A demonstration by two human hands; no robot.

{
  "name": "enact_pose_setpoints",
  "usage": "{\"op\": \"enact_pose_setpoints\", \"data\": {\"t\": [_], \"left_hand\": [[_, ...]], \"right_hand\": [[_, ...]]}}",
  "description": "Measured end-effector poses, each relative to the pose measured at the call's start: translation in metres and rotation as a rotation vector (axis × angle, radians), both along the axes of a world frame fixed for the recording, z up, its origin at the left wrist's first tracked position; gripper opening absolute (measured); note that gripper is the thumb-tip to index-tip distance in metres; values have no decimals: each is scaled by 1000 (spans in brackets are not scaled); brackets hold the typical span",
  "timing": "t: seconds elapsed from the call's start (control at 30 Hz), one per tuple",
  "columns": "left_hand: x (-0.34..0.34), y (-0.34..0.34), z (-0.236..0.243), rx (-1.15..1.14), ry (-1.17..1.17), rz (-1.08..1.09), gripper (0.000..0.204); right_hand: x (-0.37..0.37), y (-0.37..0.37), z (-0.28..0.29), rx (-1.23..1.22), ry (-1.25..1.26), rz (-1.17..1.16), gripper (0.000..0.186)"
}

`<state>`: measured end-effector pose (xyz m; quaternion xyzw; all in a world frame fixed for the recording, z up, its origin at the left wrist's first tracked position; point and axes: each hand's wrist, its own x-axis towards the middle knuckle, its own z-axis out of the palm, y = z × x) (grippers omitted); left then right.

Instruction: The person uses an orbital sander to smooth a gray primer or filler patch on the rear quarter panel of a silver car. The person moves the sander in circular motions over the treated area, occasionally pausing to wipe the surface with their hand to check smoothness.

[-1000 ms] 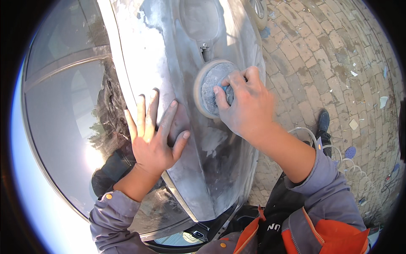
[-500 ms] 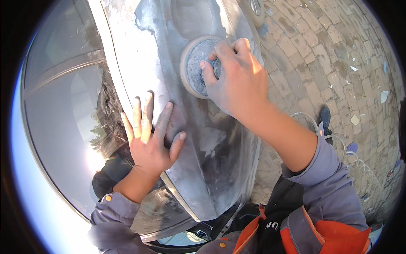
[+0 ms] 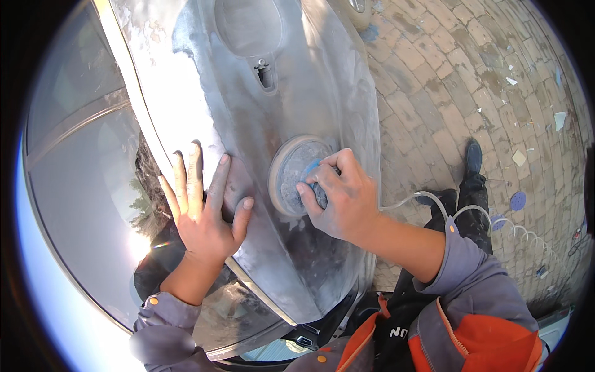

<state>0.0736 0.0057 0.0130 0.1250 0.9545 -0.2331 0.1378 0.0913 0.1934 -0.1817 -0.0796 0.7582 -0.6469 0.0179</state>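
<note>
Hands, two: one sander [image 3: 296, 175], one panel [image 3: 248, 93].

Your clearance, sanded car body panel [image 3: 248, 93]:
- Above your round sander [image 3: 297, 177]: open dusty metal up to the recessed latch slot [image 3: 265, 73].
- Left: your flat left hand [image 3: 207, 214] blocks passage.
- Right: panel edge, then brick paving [image 3: 446, 93]; coiled air hose [image 3: 514, 226] hangs there.

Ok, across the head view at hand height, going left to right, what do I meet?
Car window glass → left hand flat on the sanded body panel → round sander → right hand gripping it → coiled air hose → brick paving.
</note>
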Motion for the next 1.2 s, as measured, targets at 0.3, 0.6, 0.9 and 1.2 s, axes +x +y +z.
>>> {"op": "enact_pose_setpoints", "data": {"t": [0.3,0.6,0.9,1.2], "left_hand": [[0,1,-2,2,29,-20,64],[3,-2,-5,6,41,-62,64],[6,-5,-6,26,64,-28,63],[5,-4,-6,21,123,7,62]], "right_hand": [[0,11,-75,87,-375,-114,22],[90,15,-11,7,-56,35,21],[76,15,-179,83,-465,-152,28],[84,214,-223,657,-464,5,44]]}}
